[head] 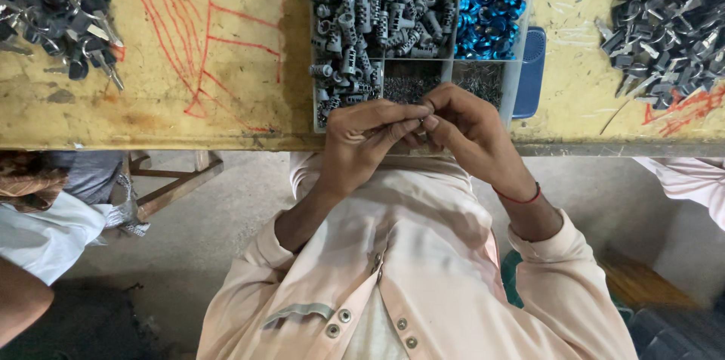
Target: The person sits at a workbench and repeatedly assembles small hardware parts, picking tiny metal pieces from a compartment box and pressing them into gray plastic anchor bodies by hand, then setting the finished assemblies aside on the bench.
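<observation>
Hands: I'm seeing the left hand point(368, 139) and right hand point(462, 127) pinching together on one small part point(421, 120) at the bench's near edge.
Progress: looks mid-assembly, compartment tray point(519, 77) is sitting full of grey cylinders point(362, 24).

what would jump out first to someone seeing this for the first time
The bright blue rings in the top right compartment of the clear sorting tray stand out against the grey metal cylinders filling its left side. Just below the tray, at the edge of the yellow table scrawled with red marks, the left hand and right hand meet fingertip to fingertip, pinching something too small to identify.
</observation>
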`<state>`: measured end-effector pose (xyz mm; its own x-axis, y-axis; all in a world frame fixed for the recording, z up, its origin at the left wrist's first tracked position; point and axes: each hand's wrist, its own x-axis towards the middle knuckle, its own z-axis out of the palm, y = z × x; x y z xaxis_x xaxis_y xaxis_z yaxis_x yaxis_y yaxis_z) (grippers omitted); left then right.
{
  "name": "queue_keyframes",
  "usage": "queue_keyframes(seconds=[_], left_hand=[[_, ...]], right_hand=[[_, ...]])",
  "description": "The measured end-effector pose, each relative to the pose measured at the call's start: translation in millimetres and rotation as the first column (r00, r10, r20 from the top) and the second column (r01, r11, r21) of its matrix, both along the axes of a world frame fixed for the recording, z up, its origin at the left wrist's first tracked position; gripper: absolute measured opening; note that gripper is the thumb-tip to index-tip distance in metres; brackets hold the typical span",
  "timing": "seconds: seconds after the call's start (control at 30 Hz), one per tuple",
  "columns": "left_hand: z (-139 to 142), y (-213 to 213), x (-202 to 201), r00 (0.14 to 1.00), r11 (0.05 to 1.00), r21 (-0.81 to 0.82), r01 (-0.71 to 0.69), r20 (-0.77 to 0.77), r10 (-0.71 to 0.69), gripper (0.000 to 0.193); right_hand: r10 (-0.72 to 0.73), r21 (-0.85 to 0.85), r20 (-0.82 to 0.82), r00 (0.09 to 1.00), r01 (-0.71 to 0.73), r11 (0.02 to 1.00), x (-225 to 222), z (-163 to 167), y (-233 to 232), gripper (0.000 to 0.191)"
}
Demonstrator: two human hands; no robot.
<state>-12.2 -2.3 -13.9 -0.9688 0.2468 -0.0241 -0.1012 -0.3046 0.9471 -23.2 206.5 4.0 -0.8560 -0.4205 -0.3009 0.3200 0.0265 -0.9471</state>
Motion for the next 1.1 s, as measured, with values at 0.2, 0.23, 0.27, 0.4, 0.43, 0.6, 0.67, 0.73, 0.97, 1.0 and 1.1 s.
queue_keyframes(seconds=[0.2, 0.23, 0.27, 0.4, 0.43, 0.6, 0.67, 0.73, 0.97, 1.0, 1.1], left_hand=[[13.8, 1.8, 3.5, 0.985, 0.912, -0.387, -0.136, -0.15, 0.083, 0.011], [14.7, 0.9, 3.2, 0.994, 0.934, -0.346, -0.09, -0.086, 0.064, 0.011], [15.1, 0.2, 2.8, 0.999, 0.952, -0.301, -0.045, -0.022, 0.04, 0.011], [7.3, -2.5, -3.7, 0.964, 0.996, -0.03, 0.086, 0.254, -0.075, 0.009], [5.3, -2.4, -3.1, 0.972, 0.995, -0.065, 0.072, 0.229, -0.055, 0.008], [-2.5, -1.4, -0.5, 0.988, 0.989, -0.137, 0.045, 0.152, -0.024, 0.008], [-4.1, -1.9, -0.9, 0.991, 0.986, -0.157, 0.058, 0.132, -0.038, 0.008], [-4.9, -3.0, -1.8, 0.991, 0.987, -0.143, 0.071, 0.122, -0.054, 0.007], [-2.6, -5.5, -0.4, 0.993, 0.984, -0.162, 0.071, 0.106, -0.054, 0.008], [-2.0, -5.3, -0.2, 0.993, 0.984, -0.165, 0.069, 0.108, -0.052, 0.008], [-1.4, -5.1, 0.0, 0.992, 0.98, -0.181, 0.083, 0.104, -0.065, 0.008]], right_hand=[[0.107, 0.335, -0.511, 0.853, 0.084, 0.938, 1.4, 8.0, -3.9, 0.013], [0.079, 0.327, -0.511, 0.856, 0.109, 0.939, 0.2, 8.8, -5.8, 0.015], [-0.028, 0.16, -0.284, 0.958, 0.076, 0.984, -1.4, 10.1, -7.2, 0.017], [-0.048, 0.039, 0.175, 0.983, 0.042, 0.998, -7.1, 21.8, -2.8, 0.022], [-0.017, 0.151, 0.142, 0.99, -0.005, 0.988, -8.2, 25.3, 1.4, 0.021], [0.54, 0.913, -0.353, 0.764, 0.155, 0.377, -13.1, 29.8, 25.8, 0.016], [0.552, 0.927, -0.331, 0.765, 0.153, 0.343, -14.4, 24.1, 28.6, 0.016], [0.528, 0.919, -0.336, 0.78, 0.15, 0.364, -15.4, 19.4, 28.7, 0.017], [0.439, 0.88, -0.382, 0.813, 0.174, 0.443, -12.3, 20.4, 23.9, 0.013], [0.391, 0.859, -0.406, 0.826, 0.198, 0.472, -11.2, 20.0, 24.0, 0.011], [0.311, 0.804, -0.482, 0.819, 0.273, 0.527, -8.5, 16.9, 26.6, 0.009]])
